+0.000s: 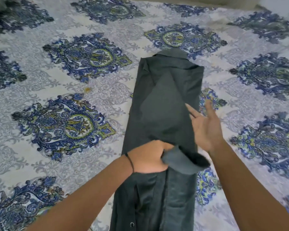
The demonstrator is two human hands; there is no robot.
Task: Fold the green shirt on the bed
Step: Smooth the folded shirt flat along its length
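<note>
While the dark green cotton shirt (165, 100) lies as a long narrow strip down the middle of the bed with its blue-and-white patterned cover (73, 47), collar (170, 53) at the far end, the step in hand looks like the crosswise fold. The left hand (147, 157) sits at the strip's midpoint with its fingers slipped under the fabric, so I cannot tell whether they grip or lie flat. The right hand (205, 127) hovers wide, fingers spread, over the shirt's right edge.

To do this well, the loose rolled sleeve cuff (183, 162) poking out beside the left hand should be tucked inside the strip first (otherwise it will bulge in the fold). Then the right hand should flatten the upper panel, and the near half should come up square, edges matched to the collar end.
</note>
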